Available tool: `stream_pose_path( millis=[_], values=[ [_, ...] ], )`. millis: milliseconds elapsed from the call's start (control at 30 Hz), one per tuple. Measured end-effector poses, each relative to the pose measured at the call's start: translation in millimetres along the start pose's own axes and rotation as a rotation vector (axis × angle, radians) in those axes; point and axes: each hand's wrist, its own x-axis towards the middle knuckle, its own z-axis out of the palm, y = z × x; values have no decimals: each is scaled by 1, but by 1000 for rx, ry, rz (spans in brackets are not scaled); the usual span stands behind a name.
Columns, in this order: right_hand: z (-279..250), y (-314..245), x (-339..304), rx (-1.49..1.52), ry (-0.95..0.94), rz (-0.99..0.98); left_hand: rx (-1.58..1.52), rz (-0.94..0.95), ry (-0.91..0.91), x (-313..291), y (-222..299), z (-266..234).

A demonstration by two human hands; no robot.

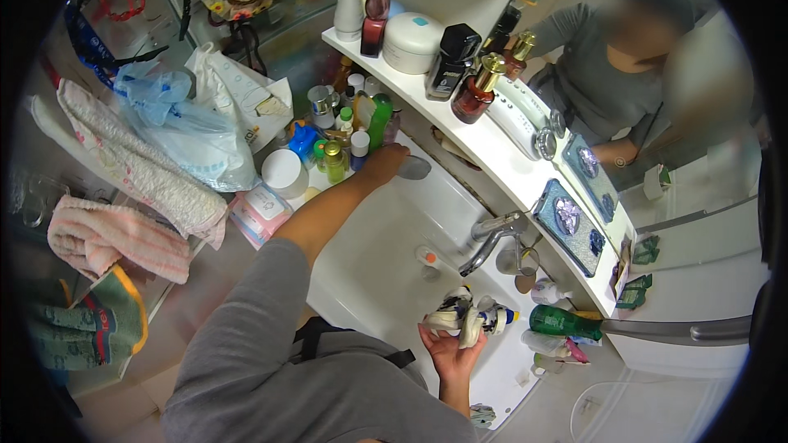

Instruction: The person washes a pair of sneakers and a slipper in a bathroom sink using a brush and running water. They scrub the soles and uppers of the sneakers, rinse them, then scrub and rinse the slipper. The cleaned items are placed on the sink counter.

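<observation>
My left hand (386,166) reaches to the far left corner of the white washbasin (369,238). It is beside a green bottle (380,119) and a small white-capped blue bottle (359,150). Its fingertips are hidden, so I cannot see whether they hold anything. A grey oval piece (414,167) lies at the basin rim next to that hand. Over the basin's near right side, my right hand (455,353) is closed around a bundle of white, dark blue and yellow pieces (468,317); their exact kind is unclear. The chrome tap (491,242) stands beyond it.
Jars and bottles crowd the basin's left end, with a white jar (284,173) and a pink packet (260,212). A white shelf (509,156) carries perfume bottles and a phone (568,226). Towels (115,238) hang left. A green bottle (562,321) lies right.
</observation>
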Motion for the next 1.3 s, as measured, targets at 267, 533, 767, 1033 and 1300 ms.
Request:
stream_pose_path(
  millis=[267,533,767,1033,1300],
  values=[
    [-3,10,0,-2,-30,16,164,149,245,-60,56,-32],
    [1,25,4,-190,-118,4,-991,-352,-240,-186,92,-20],
    [16,46,2,-389,-257,9,-1415,-508,-657,-210,158,-20],
    [0,43,3,-699,-128,-38,-1883,-560,-701,-222,184,-30],
    [1,36,2,-649,-157,-62,-2077,-872,-672,-221,166,-29]
  ],
)
